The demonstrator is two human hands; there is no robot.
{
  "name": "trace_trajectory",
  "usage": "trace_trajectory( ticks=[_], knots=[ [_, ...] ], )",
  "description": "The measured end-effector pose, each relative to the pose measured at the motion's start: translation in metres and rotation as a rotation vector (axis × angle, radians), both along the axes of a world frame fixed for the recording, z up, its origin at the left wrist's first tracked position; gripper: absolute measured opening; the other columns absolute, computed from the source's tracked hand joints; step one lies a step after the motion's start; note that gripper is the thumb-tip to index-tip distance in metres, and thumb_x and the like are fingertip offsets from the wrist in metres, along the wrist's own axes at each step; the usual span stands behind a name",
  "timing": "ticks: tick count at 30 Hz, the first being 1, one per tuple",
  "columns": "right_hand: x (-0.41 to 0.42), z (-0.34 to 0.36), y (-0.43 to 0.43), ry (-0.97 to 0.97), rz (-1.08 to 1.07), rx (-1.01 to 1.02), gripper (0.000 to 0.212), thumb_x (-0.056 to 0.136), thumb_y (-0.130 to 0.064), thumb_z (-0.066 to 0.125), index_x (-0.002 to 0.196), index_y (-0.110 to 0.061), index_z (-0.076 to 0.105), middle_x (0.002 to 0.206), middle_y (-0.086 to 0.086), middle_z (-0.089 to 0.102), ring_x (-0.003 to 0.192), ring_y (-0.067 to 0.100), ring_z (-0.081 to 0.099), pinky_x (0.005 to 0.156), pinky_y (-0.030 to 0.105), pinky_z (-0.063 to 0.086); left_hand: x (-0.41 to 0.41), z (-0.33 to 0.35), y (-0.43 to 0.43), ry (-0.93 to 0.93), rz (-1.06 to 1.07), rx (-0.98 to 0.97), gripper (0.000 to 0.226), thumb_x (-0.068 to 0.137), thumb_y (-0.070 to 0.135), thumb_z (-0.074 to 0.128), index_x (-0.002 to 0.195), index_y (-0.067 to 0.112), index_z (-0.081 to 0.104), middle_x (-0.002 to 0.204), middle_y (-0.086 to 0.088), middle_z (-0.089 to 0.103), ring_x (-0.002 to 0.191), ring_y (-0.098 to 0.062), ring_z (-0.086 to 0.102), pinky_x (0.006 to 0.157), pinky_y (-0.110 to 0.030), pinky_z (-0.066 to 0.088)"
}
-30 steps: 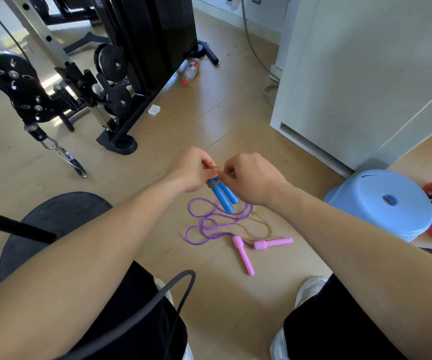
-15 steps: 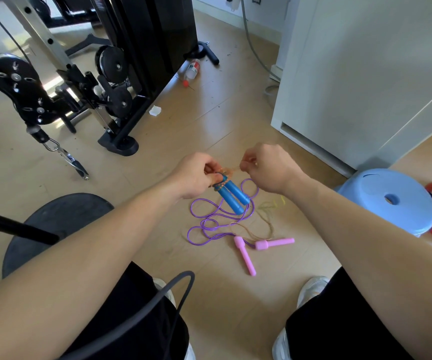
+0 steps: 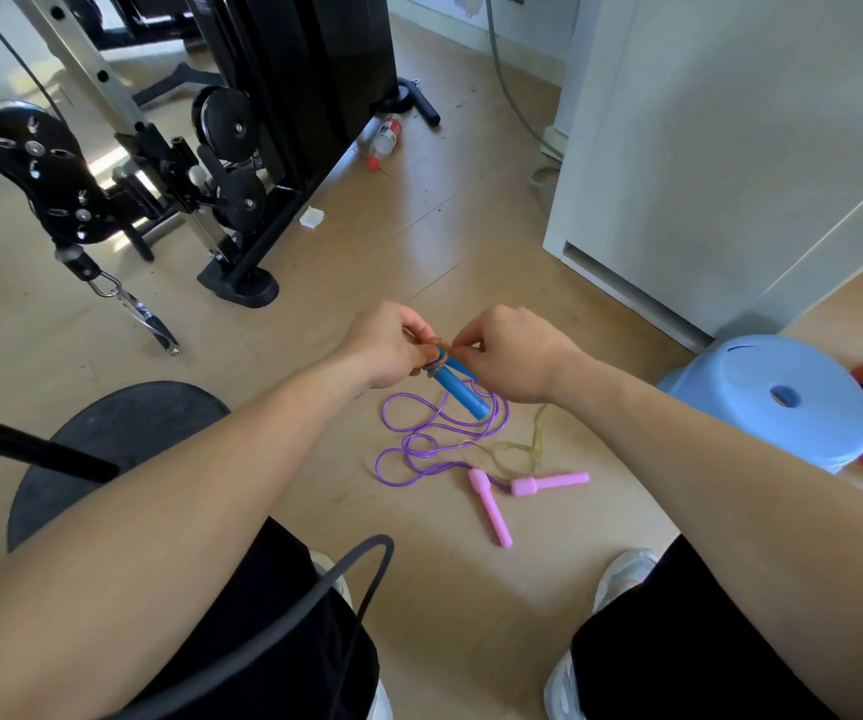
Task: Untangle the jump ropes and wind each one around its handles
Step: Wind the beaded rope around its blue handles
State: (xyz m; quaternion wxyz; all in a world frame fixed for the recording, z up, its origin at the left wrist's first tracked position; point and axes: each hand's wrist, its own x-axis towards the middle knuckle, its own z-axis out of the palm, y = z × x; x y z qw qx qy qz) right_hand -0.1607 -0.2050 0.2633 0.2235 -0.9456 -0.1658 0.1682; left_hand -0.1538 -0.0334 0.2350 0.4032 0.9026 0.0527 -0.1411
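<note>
Two blue handles are held together above the floor, their tops wrapped with turns of a thin amber rope. My left hand grips the handles at the wrapped top. My right hand pinches the amber rope right beside them. The loose amber rope trails down to the floor on the right. Below the hands a purple rope lies in loose loops on the wooden floor, joined to two pink handles.
A black gym machine stands at the back left, a white cabinet at the right. A blue plastic stool sits at my right, a black round base at my left. A bottle lies by the machine.
My right hand swung out to the right with the rope, then came back to the handle tops, adding to the amber winding. The left hand kept its hold on the blue handles.
</note>
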Motion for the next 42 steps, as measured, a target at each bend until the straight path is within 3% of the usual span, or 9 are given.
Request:
trace_trajectory(
  ticks=[4,8,12,17,21,26,34,38,42],
  knots=[
    [0.006,0.005,-0.012,0.027,0.064,-0.024,0.036,0.097,-0.021,0.045,0.119,-0.038,0.068,0.096,-0.010,0.058,0.092,0.017,0.054,0.079,0.028,0.044,-0.001,0.005,0.002,0.018,-0.120,0.018,0.013,0.086,0.006,0.072,0.082,0.017,0.066,0.083,-0.010,0.073,0.066,-0.020,0.066,0.072,-0.033,0.058],
    [0.012,-0.001,-0.018,-0.014,0.044,-0.085,0.033,0.092,-0.019,0.044,0.099,-0.039,0.069,0.101,-0.005,0.066,0.090,0.021,0.058,0.080,0.035,0.052,-0.004,0.009,-0.002,0.005,-0.182,0.054,0.014,0.084,0.009,0.074,0.082,0.020,0.066,0.075,-0.003,0.071,0.066,-0.017,0.066,0.071,-0.031,0.057],
    [0.007,-0.011,-0.012,-0.029,0.123,-0.035,0.019,0.091,-0.018,0.046,0.094,-0.026,0.063,0.101,-0.002,0.050,0.096,0.026,0.056,0.081,0.033,0.045,-0.006,0.011,-0.006,0.002,-0.200,0.081,0.017,0.085,0.007,0.071,0.080,0.021,0.063,0.075,-0.002,0.070,0.066,-0.018,0.068,0.073,-0.036,0.059],
    [0.004,-0.006,-0.011,-0.247,0.157,-0.176,0.015,0.089,-0.034,0.047,0.087,-0.031,0.062,0.103,-0.005,0.059,0.102,0.023,0.053,0.078,0.031,0.037,-0.008,0.013,-0.009,0.000,-0.169,0.071,0.019,0.086,0.008,0.071,0.078,0.022,0.061,0.081,-0.005,0.072,0.070,-0.021,0.070,0.075,-0.037,0.059],
    [0.002,-0.003,-0.009,-0.261,0.160,-0.169,0.015,0.090,-0.033,0.048,0.086,-0.023,0.058,0.098,0.001,0.062,0.094,0.026,0.055,0.072,0.029,0.031,-0.008,0.014,-0.009,0.031,-0.137,-0.018,0.015,0.088,0.007,0.069,0.080,0.018,0.062,0.085,-0.010,0.072,0.069,-0.022,0.068,0.077,-0.038,0.059],
    [0.004,-0.006,-0.006,-0.032,0.042,0.047,0.016,0.091,-0.022,0.045,0.083,-0.016,0.058,0.080,0.006,0.060,0.082,0.031,0.054,0.063,0.032,0.037,-0.011,0.016,-0.010,0.049,-0.115,-0.126,0.020,0.088,0.000,0.067,0.079,0.017,0.060,0.079,-0.009,0.068,0.066,-0.018,0.063,0.071,-0.029,0.055],
    [0.006,-0.009,-0.013,-0.072,0.098,0.081,0.029,0.088,-0.055,0.061,0.098,-0.028,0.058,0.066,-0.006,0.053,0.063,0.014,0.050,0.054,0.028,0.035,-0.008,0.024,-0.002,0.077,-0.090,-0.206,0.015,0.088,0.000,0.069,0.081,0.012,0.063,0.069,-0.007,0.066,0.058,-0.014,0.062,0.068,-0.025,0.058],
    [0.010,-0.009,-0.012,-0.054,0.090,0.041,0.048,0.077,-0.065,0.069,0.084,-0.018,0.065,0.072,0.006,0.060,0.068,0.023,0.055,0.059,0.035,0.042,-0.008,0.022,-0.001,0.043,-0.038,-0.249,0.015,0.089,0.001,0.068,0.082,0.013,0.063,0.070,-0.007,0.068,0.056,-0.013,0.063,0.064,-0.026,0.058],
    [0.009,-0.010,-0.011,0.038,0.075,0.032,0.042,0.075,-0.054,0.078,0.069,-0.020,0.053,0.060,-0.001,0.048,0.054,0.017,0.043,0.051,0.031,0.031,-0.007,0.020,-0.003,-0.026,0.030,-0.248,0.014,0.091,0.003,0.067,0.084,0.014,0.063,0.075,-0.010,0.069,0.058,-0.017,0.064,0.065,-0.027,0.059]
  ],
)
